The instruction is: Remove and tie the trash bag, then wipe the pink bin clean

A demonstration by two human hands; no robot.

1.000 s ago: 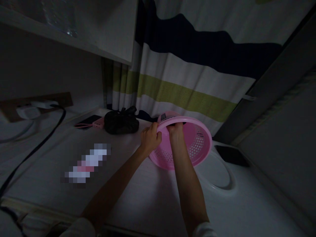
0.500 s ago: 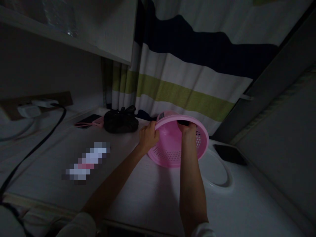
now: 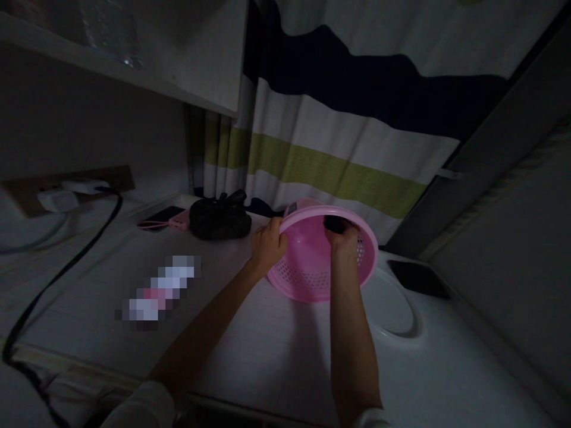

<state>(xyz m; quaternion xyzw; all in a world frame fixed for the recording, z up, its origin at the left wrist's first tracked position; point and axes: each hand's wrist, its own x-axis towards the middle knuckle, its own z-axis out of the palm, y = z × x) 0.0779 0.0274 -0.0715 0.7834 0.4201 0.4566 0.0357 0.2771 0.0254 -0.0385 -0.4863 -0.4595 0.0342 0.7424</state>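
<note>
A pink plastic basket (image 3: 307, 249) with a perforated side is tilted on the white tabletop (image 3: 267, 351), its opening facing me. My left hand (image 3: 267, 245) is closed round the basket's left rim. Inside the basket, near its upper right wall, my right hand (image 3: 343, 236) is closed on a dark cloth-like item (image 3: 334, 223); part of the fingers is hidden behind it.
A black plastic bag (image 3: 219, 217), a pink item with a strap (image 3: 179, 220) and a dark phone-like slab (image 3: 161, 217) lie at the back left. A white round lid (image 3: 417, 330) and a dark flat object (image 3: 419, 278) are on the right. A curtain (image 3: 334, 172) hangs behind.
My right hand has shifted slightly to the right inside the basket, and more of the dark item shows. My left hand stays on the rim.
</note>
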